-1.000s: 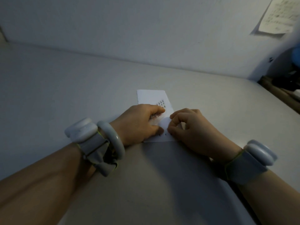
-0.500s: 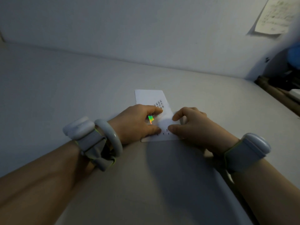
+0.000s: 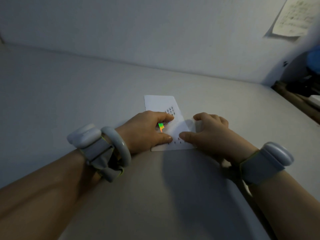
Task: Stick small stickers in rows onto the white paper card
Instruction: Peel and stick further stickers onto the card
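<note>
The white paper card [image 3: 159, 103] lies on the table between my hands. Small dark stickers [image 3: 170, 110] stand in rows near its upper right, and a few more [image 3: 178, 141] sit near its lower edge. My left hand [image 3: 143, 130] lies on the card's left half and grips a shiny rainbow sticker sheet [image 3: 161, 126] between thumb and fingers. My right hand [image 3: 211, 134] rests at the card's right edge. Its thumb tip presses the card by the lower stickers, and its fingers are loosely curled. Both hands hide much of the card.
The pale table [image 3: 86, 101] runs back to a white wall. A paper note [image 3: 292, 16] hangs on the wall at the upper right. Dark clutter and a wooden edge [image 3: 297, 96] sit at the far right. I wear wrist devices and a pale bangle [image 3: 119, 146].
My right hand went from pinching with thumb and forefinger over the card to pressing its thumb down, and the forefinger has spread away to the right. The rainbow sheet now shows under my left fingers.
</note>
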Available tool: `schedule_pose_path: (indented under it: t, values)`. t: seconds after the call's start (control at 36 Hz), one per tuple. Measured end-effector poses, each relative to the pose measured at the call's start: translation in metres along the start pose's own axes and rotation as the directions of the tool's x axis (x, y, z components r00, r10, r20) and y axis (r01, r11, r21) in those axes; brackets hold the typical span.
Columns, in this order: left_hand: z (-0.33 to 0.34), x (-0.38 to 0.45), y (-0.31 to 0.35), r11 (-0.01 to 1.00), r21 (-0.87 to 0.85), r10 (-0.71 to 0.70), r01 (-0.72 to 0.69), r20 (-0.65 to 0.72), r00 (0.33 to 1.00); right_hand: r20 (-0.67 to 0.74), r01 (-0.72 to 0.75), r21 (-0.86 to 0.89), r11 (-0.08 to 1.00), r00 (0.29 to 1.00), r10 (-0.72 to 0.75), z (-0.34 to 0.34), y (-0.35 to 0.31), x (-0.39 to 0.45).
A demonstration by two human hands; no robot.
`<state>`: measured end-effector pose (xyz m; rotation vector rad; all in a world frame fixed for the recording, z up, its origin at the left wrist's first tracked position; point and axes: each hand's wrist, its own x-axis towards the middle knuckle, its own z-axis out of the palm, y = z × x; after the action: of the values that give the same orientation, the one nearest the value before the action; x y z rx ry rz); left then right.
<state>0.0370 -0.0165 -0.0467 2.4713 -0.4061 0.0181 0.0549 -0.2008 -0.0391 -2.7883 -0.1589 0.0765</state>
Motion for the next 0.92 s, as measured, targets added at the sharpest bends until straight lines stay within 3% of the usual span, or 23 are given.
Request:
schedule_pose_path:
  t: [0.28, 0.56, 0.69, 0.81, 0.92]
  values:
    - [0.001, 0.000, 0.000, 1.000, -0.027, -0.011, 0.011, 0.001, 1.000, 0.022, -0.071, -0.014, 0.997, 0.997, 0.071, -0.007, 0.014, 0.001]
    - [0.001, -0.002, 0.001, 0.992, -0.119, -0.048, 0.042, -0.049, 0.998, -0.002, -0.034, 0.005, 0.999, 0.999, 0.034, -0.008, 0.012, -0.006]
    - [0.000, -0.004, 0.007, 0.965, -0.261, -0.061, 0.022, -0.144, 0.988, -0.157, 0.110, 0.040, 0.993, 0.982, -0.102, -0.009, 0.003, -0.010]
    - [0.001, -0.004, 0.009, 0.953, -0.304, -0.041, -0.008, -0.152, 0.988, -0.321, 0.306, 0.018, 0.952, 0.903, -0.284, -0.009, -0.005, -0.016]
    - [0.001, -0.003, 0.011, 0.911, -0.411, -0.032, -0.023, -0.127, 0.991, -0.384, 0.426, 0.005, 0.905, 0.836, -0.391, -0.005, -0.007, -0.018]
